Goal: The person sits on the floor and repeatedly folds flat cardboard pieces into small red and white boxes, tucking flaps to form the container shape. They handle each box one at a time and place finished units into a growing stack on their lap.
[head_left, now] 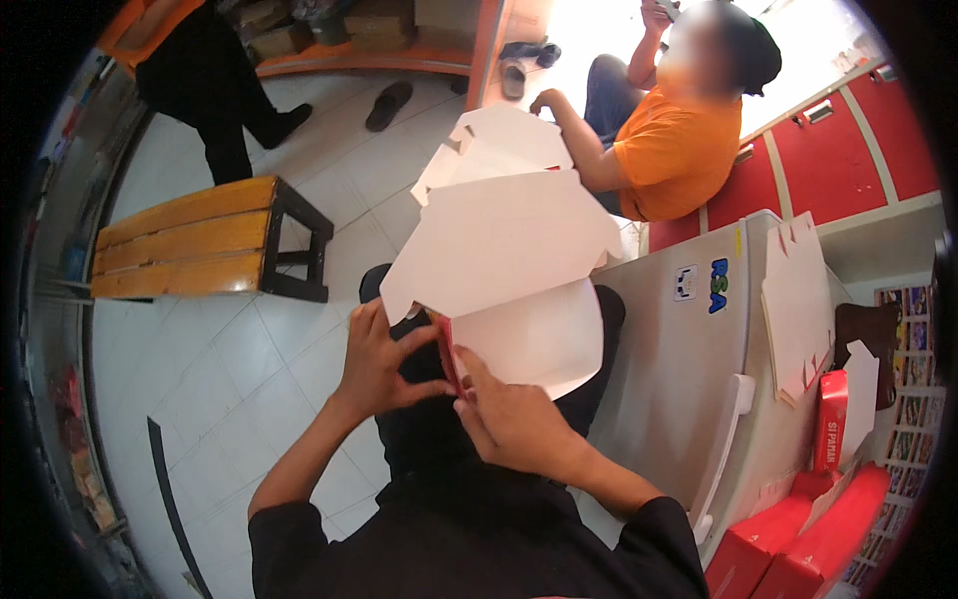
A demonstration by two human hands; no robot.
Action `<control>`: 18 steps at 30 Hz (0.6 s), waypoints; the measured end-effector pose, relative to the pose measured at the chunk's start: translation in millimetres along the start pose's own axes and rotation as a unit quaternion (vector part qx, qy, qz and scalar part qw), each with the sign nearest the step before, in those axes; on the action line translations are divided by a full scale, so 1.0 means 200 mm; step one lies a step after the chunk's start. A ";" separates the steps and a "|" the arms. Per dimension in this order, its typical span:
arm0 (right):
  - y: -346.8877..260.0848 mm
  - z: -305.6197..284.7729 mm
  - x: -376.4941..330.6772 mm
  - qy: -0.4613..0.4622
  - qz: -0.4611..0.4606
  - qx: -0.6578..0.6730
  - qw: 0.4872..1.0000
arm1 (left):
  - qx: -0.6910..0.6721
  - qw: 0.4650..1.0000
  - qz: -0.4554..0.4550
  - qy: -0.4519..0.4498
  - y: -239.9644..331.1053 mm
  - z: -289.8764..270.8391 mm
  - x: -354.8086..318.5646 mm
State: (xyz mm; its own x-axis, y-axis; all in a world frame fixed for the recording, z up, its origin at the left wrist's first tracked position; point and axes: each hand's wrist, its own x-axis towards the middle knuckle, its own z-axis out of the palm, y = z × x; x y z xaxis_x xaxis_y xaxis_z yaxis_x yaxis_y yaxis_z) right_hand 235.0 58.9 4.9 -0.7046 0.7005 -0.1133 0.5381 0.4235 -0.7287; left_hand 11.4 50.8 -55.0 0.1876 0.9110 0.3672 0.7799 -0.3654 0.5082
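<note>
A partly folded cardboard box (509, 240), white on the inside with a red outer side, rests over my lap with its flaps spread away from me. My left hand (381, 361) pinches the box's near left corner between thumb and fingers. At the same red edge, my right hand (514, 414) presses with its thumb inside the wall and its fingers curled on the near side. The far panels stand partly raised and are not closed. My fingers hide part of the corner fold.
A wooden bench (190, 240) stands at left on the tiled floor. To my right, a white fridge (669, 329) carries flat white cardboard blanks (798, 309) and red boxes (828, 529). A person in orange (679, 150) sits ahead right; another person's dark-trousered legs (205, 90) show far left. Sandals (389, 105) lie beyond.
</note>
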 end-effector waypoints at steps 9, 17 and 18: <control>-0.06 0.06 0.23 0.041 0.142 -0.198 0.969 | -0.093 0.992 0.034 -0.075 -0.07 0.09 -0.03; -0.08 0.00 0.25 -0.030 0.114 -0.251 0.961 | -0.016 0.999 0.004 -0.031 -0.07 0.14 -0.06; -0.07 0.01 0.26 -0.032 0.108 -0.253 0.961 | -0.021 1.000 0.007 -0.016 -0.07 0.15 -0.05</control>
State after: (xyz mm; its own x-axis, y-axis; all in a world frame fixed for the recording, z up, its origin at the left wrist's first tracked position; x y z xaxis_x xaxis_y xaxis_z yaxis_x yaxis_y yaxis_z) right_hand 190.9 88.3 8.0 -0.5693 0.7734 -0.2789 0.8198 0.5081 -0.2642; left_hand 16.8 52.1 -88.6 0.2166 0.9113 0.3501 0.7512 -0.3846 0.5364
